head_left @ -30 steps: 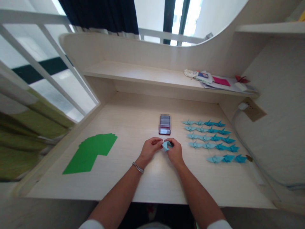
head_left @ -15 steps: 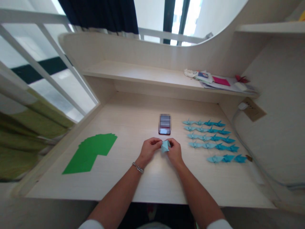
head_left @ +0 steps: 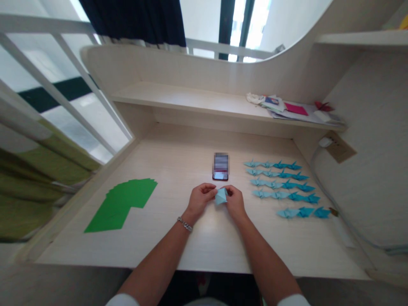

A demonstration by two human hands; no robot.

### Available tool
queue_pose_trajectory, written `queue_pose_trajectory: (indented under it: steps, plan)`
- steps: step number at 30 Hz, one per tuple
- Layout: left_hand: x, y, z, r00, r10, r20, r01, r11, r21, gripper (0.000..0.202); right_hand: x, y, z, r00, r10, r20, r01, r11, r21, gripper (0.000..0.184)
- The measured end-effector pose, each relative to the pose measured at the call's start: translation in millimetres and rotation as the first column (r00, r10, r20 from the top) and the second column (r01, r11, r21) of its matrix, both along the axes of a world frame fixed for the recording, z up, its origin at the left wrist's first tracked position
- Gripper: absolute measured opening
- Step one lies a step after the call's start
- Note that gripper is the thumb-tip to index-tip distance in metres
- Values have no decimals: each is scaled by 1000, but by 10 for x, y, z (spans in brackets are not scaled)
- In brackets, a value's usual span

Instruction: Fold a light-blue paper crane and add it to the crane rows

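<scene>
Left hand (head_left: 200, 199), right hand (head_left: 235, 201) closed, pinching pale-blue folded paper (head_left: 221, 196) between them, just before phone (head_left: 220, 175). Rows of paper cranes (head_left: 273, 195) done at right; fanned green paper sheets (head_left: 123, 204) left, unfolded.

Both forearms (head_left: 159, 259) angle inward from the near side — the left hand (head_left: 200, 199) and right hand (head_left: 235, 203) sit close together, fingers curled inward.

Head-worn view, facing forward and down; close above the desk (head_left: 178, 161)
</scene>
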State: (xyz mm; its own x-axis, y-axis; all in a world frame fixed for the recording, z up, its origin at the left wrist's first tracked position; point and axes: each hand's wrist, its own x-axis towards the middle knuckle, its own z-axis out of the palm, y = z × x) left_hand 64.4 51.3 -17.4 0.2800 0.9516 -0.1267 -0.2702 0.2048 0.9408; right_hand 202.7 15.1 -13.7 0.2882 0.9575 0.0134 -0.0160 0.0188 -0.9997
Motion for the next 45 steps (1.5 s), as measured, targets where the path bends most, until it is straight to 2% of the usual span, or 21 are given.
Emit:
queue_pose_trajectory:
  steps: [4,7,9,12,16,20,24,28,32,42,45]
  plan:
    - [4,21,-24,996,83,32,-83,997,-4,35,33,-22,63,952,55,-302,-82,994,-78,30]
    - [20,22,-31,988,150,17,-151,988,15,35,59,-52,131,922,36,-386,-88,989,-119,38]
    - [33,11,-27,984,178,-6,-178,983,45,35,56,-66,146,929,41,-368,-91,989,-120,40]
    - [49,-7,-17,980,196,-46,-191,977,91,33,26,-66,108,966,46,-256,-73,993,-98,40]
    - [48,-8,-11,983,181,-42,-178,981,74,36,6,-42,43,989,27,-143,-38,996,-76,37]
    - [24,7,5,989,148,14,-148,989,-6,41,24,-28,43,991,5,-134,-17,996,-88,36]
    - [1,3,38,987,124,106,-117,991,-68,35,41,-32,53,990,8,-142,-19,997,-77,36]
    - [-5,-19,57,997,54,60,-54,998,14,32,44,-37,40,990,3,-143,-12,998,-63,36]
    - [1,-31,64,999,38,-34,-36,996,79,32,41,-38,33,995,1,-105,-9,997,-74,37]
    - [3,-35,44,996,30,-80,-24,997,73,32,43,-32,46,998,9,-57,-12,998,-65,35]
    - [6,-22,45,998,48,-46,-46,998,38,34,44,-30,62,993,-4,-121,-5,997,-73,39]
